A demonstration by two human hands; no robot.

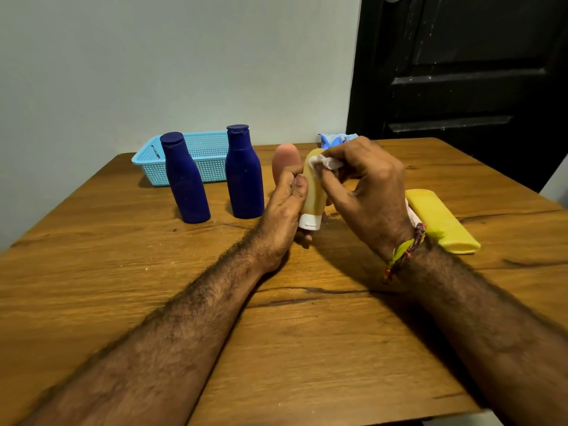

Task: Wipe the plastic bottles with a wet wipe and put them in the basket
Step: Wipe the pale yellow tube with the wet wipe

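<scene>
1. I am seated in what looks like a room of a home, not a lab or a shop.
2. Evidence: a wooden table (123,272) with visible grain and cracks, pushed against a plain pale painted wall (153,56).
3. A dark panelled door (461,72) stands at the right, behind the table's far corner.

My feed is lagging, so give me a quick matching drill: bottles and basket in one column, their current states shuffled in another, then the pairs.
Things:
1. Yellow plastic tube with white cap
2. Two dark blue plastic bottles
3. Light blue mesh plastic basket
4. Yellow flat plastic bottle

States:
A. Lying on its side on the wooden table
B. Held by the left hand, wiped by the right hand
C. At the table's back, nothing visible inside
D. Standing upright

Pairs: 1-B, 2-D, 3-C, 4-A
</scene>
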